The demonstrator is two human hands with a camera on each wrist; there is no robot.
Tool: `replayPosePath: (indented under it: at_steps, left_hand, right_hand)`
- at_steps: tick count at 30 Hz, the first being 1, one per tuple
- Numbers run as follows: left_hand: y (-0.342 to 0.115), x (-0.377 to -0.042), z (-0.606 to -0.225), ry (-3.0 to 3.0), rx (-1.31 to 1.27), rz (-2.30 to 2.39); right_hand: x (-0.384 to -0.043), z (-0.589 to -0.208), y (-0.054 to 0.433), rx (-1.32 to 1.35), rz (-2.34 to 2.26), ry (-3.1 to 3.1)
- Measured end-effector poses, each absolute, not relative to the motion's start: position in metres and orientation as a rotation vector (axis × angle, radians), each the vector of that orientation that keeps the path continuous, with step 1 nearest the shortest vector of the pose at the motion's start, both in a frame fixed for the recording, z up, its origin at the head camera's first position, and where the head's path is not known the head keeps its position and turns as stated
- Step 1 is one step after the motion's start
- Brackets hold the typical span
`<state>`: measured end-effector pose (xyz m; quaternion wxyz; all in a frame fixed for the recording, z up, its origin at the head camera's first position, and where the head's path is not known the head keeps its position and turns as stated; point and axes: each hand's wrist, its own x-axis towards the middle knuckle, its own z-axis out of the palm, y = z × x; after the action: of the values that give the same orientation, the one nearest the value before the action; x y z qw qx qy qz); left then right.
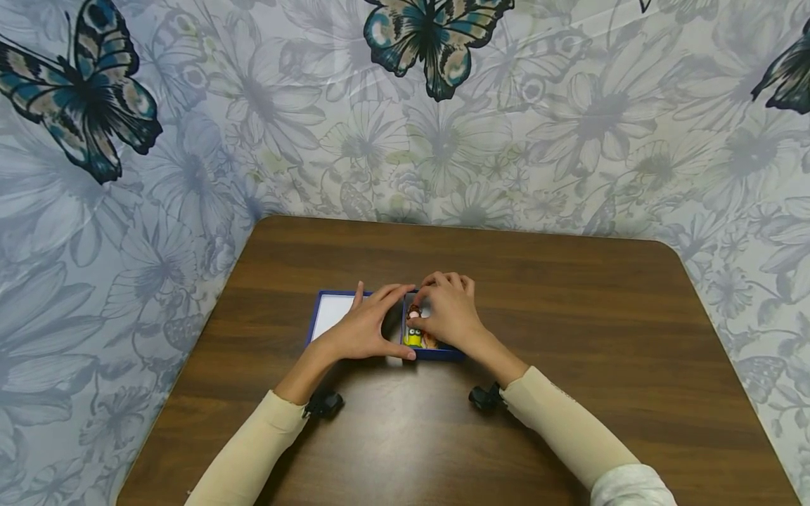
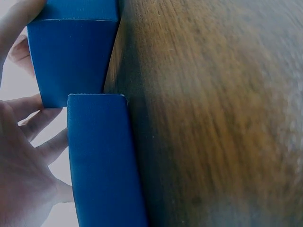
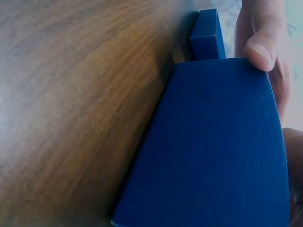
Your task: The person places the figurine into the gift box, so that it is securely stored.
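Note:
In the head view, a small blue box (image 1: 441, 354) stands near the table's middle, with small toy figures inside. One is a yellow figure with big eyes (image 1: 414, 338); behind it is a toy figure with a brown top (image 1: 414, 310). My left hand (image 1: 363, 327) grips the box's left side, thumb at the near corner and fingers at the far edge. The thumb (image 3: 260, 53) shows on the box's rim in the right wrist view. My right hand (image 1: 451, 313) reaches in from the right, thumb and index finger pinching around the brown-topped figure. Its other fingers hide the box's far right part.
A shallow blue-edged tray with a white inside (image 1: 330, 313), like a lid, lies left of the box, partly under my left hand. Both stand on a brown wooden table (image 1: 569, 302). A patterned wall (image 1: 392, 154) rises behind the table's far edge.

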<state>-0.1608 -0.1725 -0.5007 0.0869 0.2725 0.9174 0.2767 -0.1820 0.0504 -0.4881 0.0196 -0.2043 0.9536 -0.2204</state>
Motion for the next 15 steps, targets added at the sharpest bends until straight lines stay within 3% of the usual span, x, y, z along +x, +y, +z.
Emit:
replayPosePath:
  at_steps: [15]
  left_hand:
    - [-0.1724, -0.1617, -0.5003, 2.726, 0.817, 0.817]
  right_hand:
    - [-0.1809, -0.4859, 0.0521, -0.631, -0.68, 2.917]
